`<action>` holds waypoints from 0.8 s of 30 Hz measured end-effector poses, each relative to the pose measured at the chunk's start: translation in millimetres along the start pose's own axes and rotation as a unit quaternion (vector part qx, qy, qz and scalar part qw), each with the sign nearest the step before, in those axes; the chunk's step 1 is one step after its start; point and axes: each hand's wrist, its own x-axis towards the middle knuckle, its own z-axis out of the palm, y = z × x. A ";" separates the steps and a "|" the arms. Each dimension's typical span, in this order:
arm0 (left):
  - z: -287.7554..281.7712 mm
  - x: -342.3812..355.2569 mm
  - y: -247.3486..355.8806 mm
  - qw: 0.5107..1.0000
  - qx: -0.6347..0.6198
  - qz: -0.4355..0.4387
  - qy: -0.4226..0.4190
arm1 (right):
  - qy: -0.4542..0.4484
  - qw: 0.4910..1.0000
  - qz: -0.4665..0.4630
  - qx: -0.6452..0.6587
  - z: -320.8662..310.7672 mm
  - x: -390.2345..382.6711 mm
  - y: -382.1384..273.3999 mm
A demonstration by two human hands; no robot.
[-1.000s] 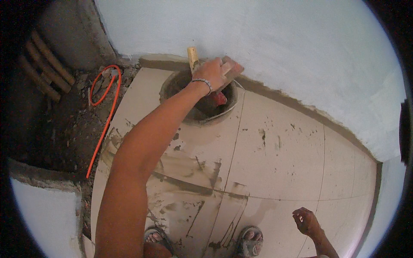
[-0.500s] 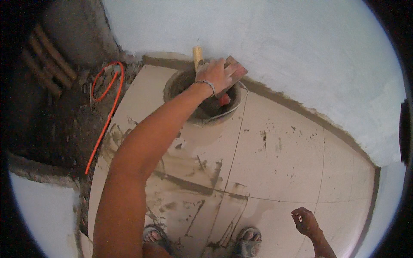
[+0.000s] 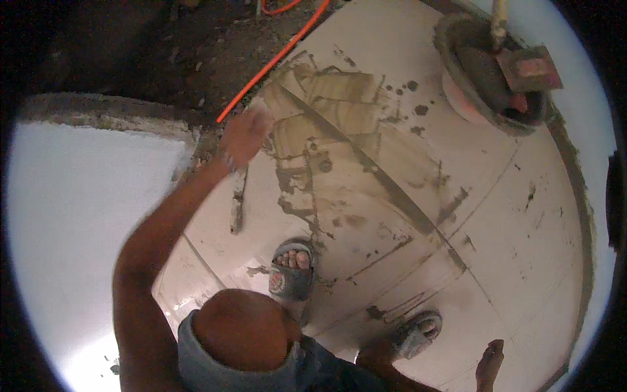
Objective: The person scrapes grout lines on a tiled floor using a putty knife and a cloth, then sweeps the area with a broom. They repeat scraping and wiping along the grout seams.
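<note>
Bucket (image 3: 450,98): on the floor (image 3: 535,255), far right, beside the wall (image 3: 562,32). Float (image 3: 542,67): lay over its mouth. Handle (image 3: 499,23): stood in it. Hose (image 3: 264,70): lay left, at the floor's edge. Tool (image 3: 236,212): lay beyond the left sandal (image 3: 285,282).

the upper left is dim — lower left glares.

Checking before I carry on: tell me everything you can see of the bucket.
The round, open bucket stands on the tiled floor beside the pale wall. Its rim and inside look crusted grey, hiding the material. A wooden handle sticks up from it, a rectangular tool lies over its right side, and a red piece shows inside. Its fill level is unclear.
</note>
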 end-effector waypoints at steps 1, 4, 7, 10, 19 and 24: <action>19.0 -51.6 -83.0 0.996 0.082 -0.010 0.032 | -0.045 0.996 0.041 0.069 7.1 8.0 4.7; 78.9 -190.7 -152.6 0.993 0.055 -0.101 0.025 | -0.141 0.987 0.068 -0.046 -10.9 43.1 -9.6; 106.4 -211.3 -150.1 0.978 -0.057 -0.201 -0.027 | -0.151 0.979 0.066 -0.123 -31.9 68.2 -10.2; 101.4 -175.7 -84.7 0.970 -0.115 -0.200 -0.079 | -0.080 0.996 0.048 0.009 -14.4 120.3 -27.0; -7.5 -265.5 196.7 0.856 -0.287 -0.030 -0.428 | -0.273 0.956 0.034 0.103 -85.1 -70.1 -146.4; -214.5 -298.5 267.4 0.770 -0.241 -0.016 -0.591 | -0.297 0.887 0.315 0.160 -236.6 -313.0 -228.5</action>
